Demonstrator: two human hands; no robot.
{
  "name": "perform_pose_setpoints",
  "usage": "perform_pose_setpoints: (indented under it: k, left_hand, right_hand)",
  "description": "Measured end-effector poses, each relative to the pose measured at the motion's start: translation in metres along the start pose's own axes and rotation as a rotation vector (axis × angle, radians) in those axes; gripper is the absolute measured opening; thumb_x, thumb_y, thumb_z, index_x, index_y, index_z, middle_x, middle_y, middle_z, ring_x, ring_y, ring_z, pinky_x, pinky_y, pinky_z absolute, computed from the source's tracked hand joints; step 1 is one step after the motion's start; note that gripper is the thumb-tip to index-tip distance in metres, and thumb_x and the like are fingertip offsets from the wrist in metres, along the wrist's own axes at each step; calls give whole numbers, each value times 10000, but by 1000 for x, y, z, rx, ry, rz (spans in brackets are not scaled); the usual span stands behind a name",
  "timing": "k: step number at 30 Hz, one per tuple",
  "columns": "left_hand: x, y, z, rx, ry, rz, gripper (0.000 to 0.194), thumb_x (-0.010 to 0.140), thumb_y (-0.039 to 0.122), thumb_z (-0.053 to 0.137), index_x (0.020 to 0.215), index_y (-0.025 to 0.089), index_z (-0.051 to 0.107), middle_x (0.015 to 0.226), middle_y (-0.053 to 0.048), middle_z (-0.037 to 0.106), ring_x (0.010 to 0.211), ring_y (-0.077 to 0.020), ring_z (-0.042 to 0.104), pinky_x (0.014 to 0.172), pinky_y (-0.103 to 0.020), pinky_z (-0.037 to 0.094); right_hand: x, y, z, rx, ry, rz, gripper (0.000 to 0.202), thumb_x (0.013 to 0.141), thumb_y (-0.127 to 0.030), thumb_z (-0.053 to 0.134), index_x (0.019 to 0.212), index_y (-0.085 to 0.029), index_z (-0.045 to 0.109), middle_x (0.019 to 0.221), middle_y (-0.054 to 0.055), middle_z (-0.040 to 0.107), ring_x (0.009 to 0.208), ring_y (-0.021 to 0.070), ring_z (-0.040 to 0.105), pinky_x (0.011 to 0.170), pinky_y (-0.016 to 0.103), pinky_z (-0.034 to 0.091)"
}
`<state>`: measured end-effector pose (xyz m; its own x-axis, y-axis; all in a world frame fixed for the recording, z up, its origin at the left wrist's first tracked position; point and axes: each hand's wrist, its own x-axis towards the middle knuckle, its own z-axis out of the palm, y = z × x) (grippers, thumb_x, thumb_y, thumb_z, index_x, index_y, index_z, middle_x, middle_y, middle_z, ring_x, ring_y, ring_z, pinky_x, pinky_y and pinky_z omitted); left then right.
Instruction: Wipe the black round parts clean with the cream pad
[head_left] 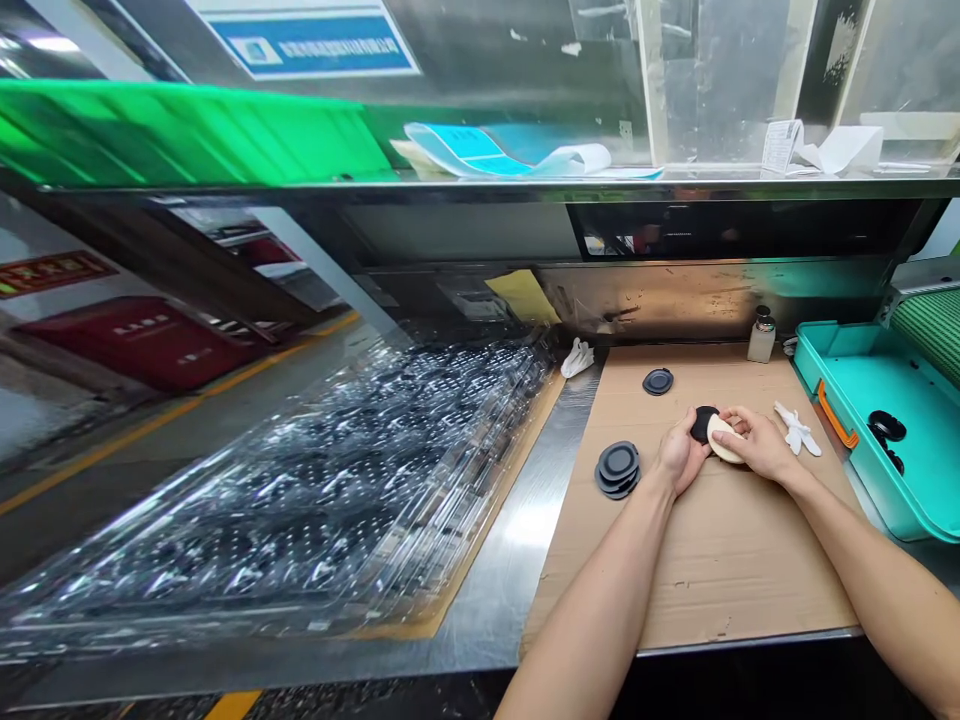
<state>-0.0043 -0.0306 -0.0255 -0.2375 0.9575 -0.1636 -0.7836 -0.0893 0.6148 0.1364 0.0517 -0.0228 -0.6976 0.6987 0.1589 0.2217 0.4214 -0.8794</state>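
My left hand (681, 460) holds a round black disc (703, 423) above the cardboard sheet (720, 560). In my right hand (761, 445) is a pale cream round pad (723, 440), which overlaps the right side of the disc. Left of my hands lies a small stack of dark round discs (619, 466). A single dark disc (658, 381) rests farther back on the cardboard. To the right of my right hand is a crumpled white cloth or glove piece (798, 430).
A small bottle with a dark cap (762, 338) stands at the cardboard's back edge. The turquoise bin (919, 455) on the right holds black round parts (888, 426). Clear plastic trays (300, 490) fill the left side. A metal shelf (480, 192) crosses above, with a green bin (187, 135).
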Motion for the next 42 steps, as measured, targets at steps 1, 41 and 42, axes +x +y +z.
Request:
perform_pose_setpoints:
  k: [1, 41, 42]
  left_hand:
    - [0, -1, 0, 21, -17, 4, 321, 973, 402, 574, 1121, 140, 688, 1131, -143, 726, 1135, -268, 662, 1007, -423, 517]
    - [3, -9, -5, 85, -39, 41, 314, 953, 415, 626, 956, 111, 708, 1041, -163, 759, 1104, -281, 691, 1013, -464, 533]
    - [3, -9, -6, 58, -20, 44, 300, 962, 399, 613, 951, 113, 705, 1054, -162, 757, 1116, -278, 688, 1025, -459, 528]
  right_hand:
    - [1, 0, 2, 53, 7, 19, 455, 832, -531, 697, 1139, -198, 652, 806, 16, 701, 722, 180, 650, 634, 270, 498]
    - [-10, -32, 20, -1022, 158, 115, 522, 1065, -543, 333, 1546, -363, 428, 1035, 102, 755, 857, 215, 712, 727, 274, 451]
    - [-10, -32, 21, -1013, 142, 112, 521, 1063, -548, 338, 1545, -371, 427, 1058, 101, 753, 866, 217, 713, 732, 277, 456]
